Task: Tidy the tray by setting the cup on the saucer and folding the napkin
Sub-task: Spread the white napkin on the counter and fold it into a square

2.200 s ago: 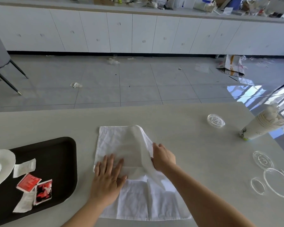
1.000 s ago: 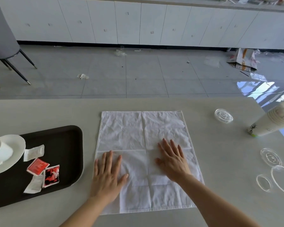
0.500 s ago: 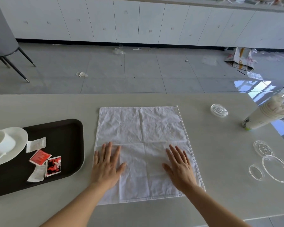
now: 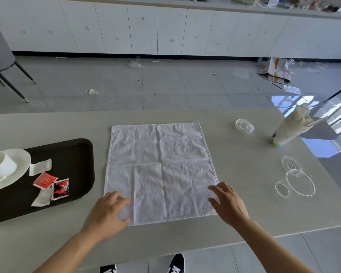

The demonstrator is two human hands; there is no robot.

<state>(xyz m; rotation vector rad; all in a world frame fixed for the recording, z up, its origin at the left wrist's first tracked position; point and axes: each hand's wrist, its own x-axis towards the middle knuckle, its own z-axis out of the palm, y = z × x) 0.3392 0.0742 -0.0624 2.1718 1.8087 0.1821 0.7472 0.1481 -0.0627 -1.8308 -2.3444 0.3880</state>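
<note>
Grey tabletop (image 4: pixel 264 209) fills the lower half of the frame, with both forearms entering from the bottom edge. Left hand (image 4: pixel 106 212) sits at the lower left corner of the napkin (image 4: pixel 159 170), fingers curled in toward the thumb over the cloth; whether the corner is actually pinched cannot be determined. Right hand (image 4: pixel 229 203) rests at the lower right corner with fingers spread and only slightly bent, holding nothing. The napkin lies flat and fully spread at frame centre, on the table and outside the tray (image 4: pixel 75 154), with crease lines dividing it into quarters. At the left edge of the frame, the cup (image 4: pixel 0 164) stands on the saucer (image 4: pixel 21 160) on the dark tray, beside several sachets (image 4: pixel 53 186); that part of the task appears complete. Step in hand: the first fold of the napkin. The next move calls for a secure pinch on both near corners, then lifting them together and carrying them to the far edge so that the hems align. Clear lids (image 4: pixel 299 182) and a stack of paper cups (image 4: pixel 289 129) occupy the right side, well apart from the cloth. Littered floor tiles (image 4: pixel 165 85) and white cabinets (image 4: pixel 142 30) fill the upper frame.
</note>
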